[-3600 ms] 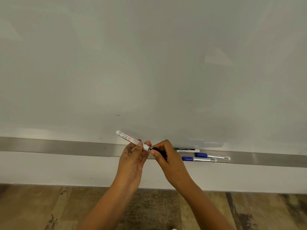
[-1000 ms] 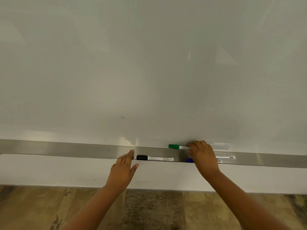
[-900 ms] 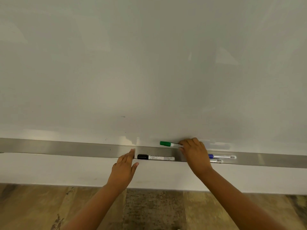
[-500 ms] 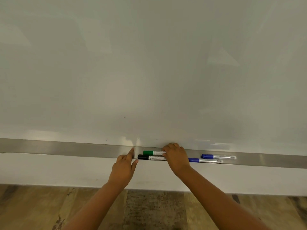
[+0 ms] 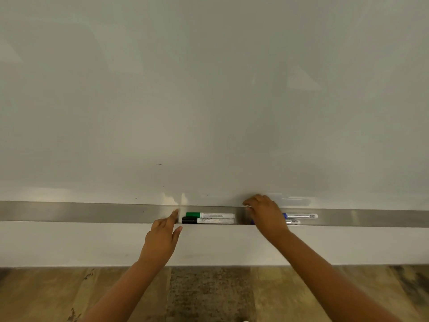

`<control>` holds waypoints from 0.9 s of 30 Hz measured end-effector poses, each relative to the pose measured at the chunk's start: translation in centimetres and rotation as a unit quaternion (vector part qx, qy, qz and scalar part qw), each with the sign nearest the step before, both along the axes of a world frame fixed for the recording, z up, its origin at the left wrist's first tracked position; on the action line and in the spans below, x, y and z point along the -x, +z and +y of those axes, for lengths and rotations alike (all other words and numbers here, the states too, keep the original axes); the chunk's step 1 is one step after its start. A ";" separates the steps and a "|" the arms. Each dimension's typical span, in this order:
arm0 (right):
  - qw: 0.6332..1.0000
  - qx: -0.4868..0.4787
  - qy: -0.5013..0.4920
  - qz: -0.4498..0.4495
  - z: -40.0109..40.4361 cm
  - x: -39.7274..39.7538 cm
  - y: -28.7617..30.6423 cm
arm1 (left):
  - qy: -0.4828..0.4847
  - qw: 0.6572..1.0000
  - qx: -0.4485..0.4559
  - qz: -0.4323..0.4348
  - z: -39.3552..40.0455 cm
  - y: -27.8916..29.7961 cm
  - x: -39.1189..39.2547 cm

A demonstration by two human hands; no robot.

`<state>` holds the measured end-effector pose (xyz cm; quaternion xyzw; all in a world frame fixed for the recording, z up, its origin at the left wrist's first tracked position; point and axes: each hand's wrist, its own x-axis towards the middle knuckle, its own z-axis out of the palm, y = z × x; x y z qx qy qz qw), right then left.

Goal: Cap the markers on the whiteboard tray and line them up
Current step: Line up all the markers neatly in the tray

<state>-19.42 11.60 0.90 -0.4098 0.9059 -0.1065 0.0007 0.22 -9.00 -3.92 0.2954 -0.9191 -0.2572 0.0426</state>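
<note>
On the metal tray (image 5: 92, 212), a capped green marker (image 5: 210, 215) and a capped black marker (image 5: 207, 220) lie side by side, caps to the left. My left hand (image 5: 162, 238) is open, its fingertips on the tray just left of the two caps. My right hand (image 5: 267, 214) lies palm down with bent fingers over the cap ends of two blue markers, the rear blue marker (image 5: 300, 216) and the front blue marker (image 5: 293, 221). Their barrels stick out to the right of the hand. Whether the fingers grip one is hidden.
The whiteboard (image 5: 209, 101) fills the view above the tray. A white wall strip (image 5: 69, 242) runs below the tray, with a wood-patterned floor (image 5: 209, 293) under it. The tray stretches on to both sides.
My right hand has let go of the green marker, which now lies behind the black one, and moved right onto the blue markers. My left hand has stayed at the caps.
</note>
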 end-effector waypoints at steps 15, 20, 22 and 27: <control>0.992 -0.027 -0.046 -0.116 5.2 1.1 -0.7 | 0.013 1.000 0.012 0.022 0.5 -0.2 0.1; 0.993 -0.070 -0.016 -0.098 3.4 0.2 -1.4 | 0.029 0.999 -0.001 0.023 0.5 -0.1 0.2; 0.993 -0.072 -0.025 -0.085 2.9 0.1 -1.4 | 0.032 0.999 -0.001 0.027 0.4 0.0 0.2; 0.996 -0.079 -0.046 -0.020 1.0 -0.7 -1.1 | 0.037 0.999 -0.001 0.012 0.4 0.2 0.4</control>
